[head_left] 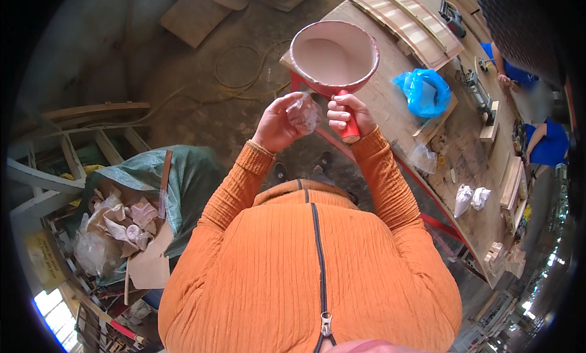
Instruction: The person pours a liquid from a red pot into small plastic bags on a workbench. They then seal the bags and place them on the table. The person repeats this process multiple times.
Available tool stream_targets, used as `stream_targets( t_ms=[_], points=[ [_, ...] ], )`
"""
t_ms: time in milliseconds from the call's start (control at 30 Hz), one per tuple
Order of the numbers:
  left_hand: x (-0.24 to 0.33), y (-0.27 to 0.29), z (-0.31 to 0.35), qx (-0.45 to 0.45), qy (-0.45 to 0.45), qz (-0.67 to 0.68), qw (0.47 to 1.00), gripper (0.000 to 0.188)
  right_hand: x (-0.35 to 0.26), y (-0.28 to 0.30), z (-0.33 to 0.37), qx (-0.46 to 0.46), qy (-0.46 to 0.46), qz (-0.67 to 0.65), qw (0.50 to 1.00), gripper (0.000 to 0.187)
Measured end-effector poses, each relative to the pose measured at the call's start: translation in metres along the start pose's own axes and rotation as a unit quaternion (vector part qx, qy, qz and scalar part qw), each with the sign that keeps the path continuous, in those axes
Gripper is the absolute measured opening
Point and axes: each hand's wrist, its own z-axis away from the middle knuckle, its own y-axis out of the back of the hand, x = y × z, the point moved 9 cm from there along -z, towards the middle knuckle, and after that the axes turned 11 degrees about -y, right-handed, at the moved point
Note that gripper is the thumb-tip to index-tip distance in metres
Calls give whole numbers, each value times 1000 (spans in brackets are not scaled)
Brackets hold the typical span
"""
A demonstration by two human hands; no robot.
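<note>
My right hand (354, 113) is wrapped round the red handle of a saucepan (332, 53). The pan is red outside with a pale inside, and its rim looks chipped or smeared. It is held up over the near left corner of a wooden worktable (394, 118). Just left of the handle, my left hand (276, 126) grips a crumpled piece of clear plastic (304, 113), thumb and fingers closed on it below the pan's rim. A blue plastic bag (420, 95) lies on the table to the right of my right hand.
The table also carries a curved wooden panel (406, 25), a power tool (452, 18), a clear bag (422, 159) and white bundles (470, 198). A person in blue (547, 144) is beyond it. At left stands a green tarp sack (186, 176) of scraps; a hose (239, 84) crosses the floor.
</note>
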Motion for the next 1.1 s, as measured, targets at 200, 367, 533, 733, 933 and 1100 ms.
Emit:
stream_targets(
  t_ms=[200, 367, 533, 733, 933, 1100],
  points=[
    [4, 17, -14, -16, -1, 8, 1000, 26, -32, 23, -5, -65, -34, -49, 996, 9],
    [6, 47, -11, -67, 20, 46, 997, 35, -54, 43, -25, -104, -49, -40, 993, 10],
    [-3, 40, -8, 11, 37, 28, 999, 19, -78, 68, -31, -120, -50, -42, 991, 10],
    [-9, 44, -4, -76, 75, 36, 994, 29, -55, 118, -2, 94, 114, -12, 989, 38],
    [-47, 50, -5, -60, 170, 10, 983, 37, 47, 127, 28, 205, 2, 176, 963, 24],
    [-96, 29, 0, -118, 299, 18, 947, 39, 42, 133, 51, 225, -25, 285, 931, 19]
  ],
)
